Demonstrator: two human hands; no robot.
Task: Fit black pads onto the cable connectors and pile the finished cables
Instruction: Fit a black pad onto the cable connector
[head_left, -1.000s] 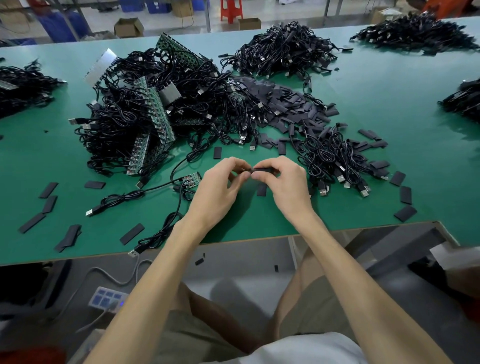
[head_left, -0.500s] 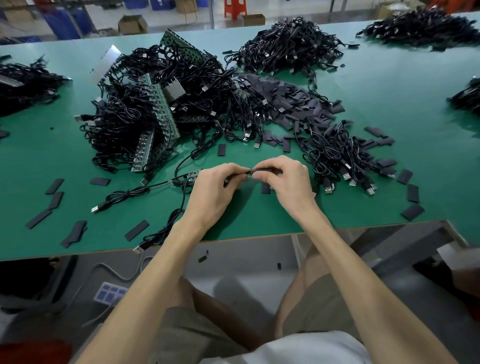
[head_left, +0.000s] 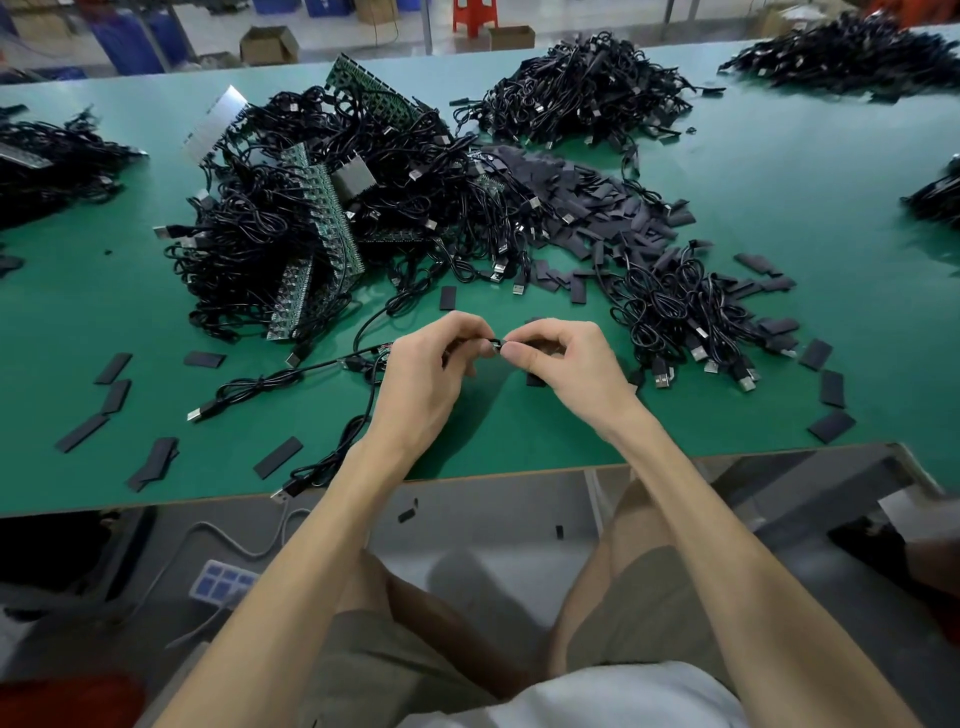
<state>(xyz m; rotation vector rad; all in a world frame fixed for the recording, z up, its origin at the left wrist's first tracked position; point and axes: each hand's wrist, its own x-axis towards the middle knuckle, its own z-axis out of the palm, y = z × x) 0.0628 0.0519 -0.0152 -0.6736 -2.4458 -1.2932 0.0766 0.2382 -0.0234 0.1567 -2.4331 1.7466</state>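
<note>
My left hand (head_left: 431, 374) and right hand (head_left: 569, 364) have drawn closer. The left pinches the cable (head_left: 260, 384) by its end and the right the black pad (head_left: 497, 344), so less black shows between them (nearly seated on the connector, I judge). The cable trails left, and the pile (head_left: 685, 322) I take as finished lies just beyond my right hand.

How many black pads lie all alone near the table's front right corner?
3. The back pad lies closest to the cable pile, the middle pad is just nearer, and the front pad is nearest the edge. More pads may be hidden under that pile.
</note>
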